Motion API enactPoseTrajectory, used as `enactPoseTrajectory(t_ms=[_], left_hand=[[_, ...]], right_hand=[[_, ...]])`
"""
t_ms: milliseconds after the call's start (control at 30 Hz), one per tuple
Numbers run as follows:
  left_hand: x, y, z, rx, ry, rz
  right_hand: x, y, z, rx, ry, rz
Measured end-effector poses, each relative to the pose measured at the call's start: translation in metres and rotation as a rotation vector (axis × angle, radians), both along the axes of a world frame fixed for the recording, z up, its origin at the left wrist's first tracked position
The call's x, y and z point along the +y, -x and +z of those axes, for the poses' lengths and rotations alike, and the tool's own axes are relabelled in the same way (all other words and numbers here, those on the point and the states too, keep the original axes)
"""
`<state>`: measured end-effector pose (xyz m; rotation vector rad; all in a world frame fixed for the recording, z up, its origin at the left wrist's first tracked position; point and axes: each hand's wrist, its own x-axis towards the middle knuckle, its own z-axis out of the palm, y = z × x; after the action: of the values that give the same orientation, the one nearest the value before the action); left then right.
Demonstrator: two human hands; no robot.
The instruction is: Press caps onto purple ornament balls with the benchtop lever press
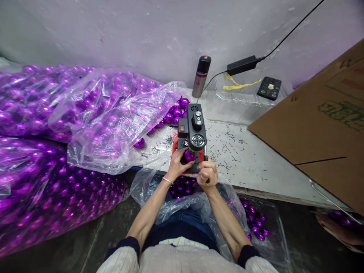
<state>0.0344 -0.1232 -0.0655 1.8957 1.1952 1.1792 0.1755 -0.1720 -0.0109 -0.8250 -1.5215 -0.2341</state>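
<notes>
A small black bench drill press (195,127) stands on the white tabletop over a red and black base. Under its head sits a shiny purple ball (190,154), which my left hand (179,163) pinches between thumb and fingers. My right hand (207,173) is wrapped round the black lever handle (206,181) at the machine's right side. More purple balls (176,112) lie behind the machine, spilling from a clear bag. Below the table edge, a plastic sheet on my lap holds further purple balls (182,185).
Large clear bags (93,113) of purple balls fill the left. A spray can (201,76), a power adapter (241,65) and a phone (269,88) are at the back. A cardboard box (321,125) leans in from the right. Dark shavings (227,148) litter the tabletop.
</notes>
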Motion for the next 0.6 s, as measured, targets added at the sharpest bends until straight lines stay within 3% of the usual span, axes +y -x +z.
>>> enactPoseTrajectory(t_ms=[167, 267, 367, 500, 533, 600], left_hand=[[-0.002, 0.002, 0.0, -0.027, 0.034, 0.012], [-0.019, 0.006, -0.003, -0.016, -0.047, 0.004], [-0.051, 0.014, -0.009, 0.072, -0.195, -0.048], [-0.08, 0.032, -0.013, 0.196, -0.254, -0.119], [-0.078, 0.038, -0.011, 0.205, -0.248, -0.082], [-0.062, 0.056, -0.003, 0.21, -0.213, 0.124]], right_hand=[[-0.006, -0.001, 0.057, 0.051, 0.15, -0.032], [-0.006, 0.0, 0.081, 0.079, 0.213, -0.042], [-0.006, -0.001, 0.079, 0.06, 0.18, -0.045], [-0.006, -0.004, 0.059, 0.051, 0.125, -0.039], [-0.006, -0.005, 0.055, 0.05, 0.122, -0.037], [-0.006, -0.006, 0.05, 0.049, 0.125, -0.035]])
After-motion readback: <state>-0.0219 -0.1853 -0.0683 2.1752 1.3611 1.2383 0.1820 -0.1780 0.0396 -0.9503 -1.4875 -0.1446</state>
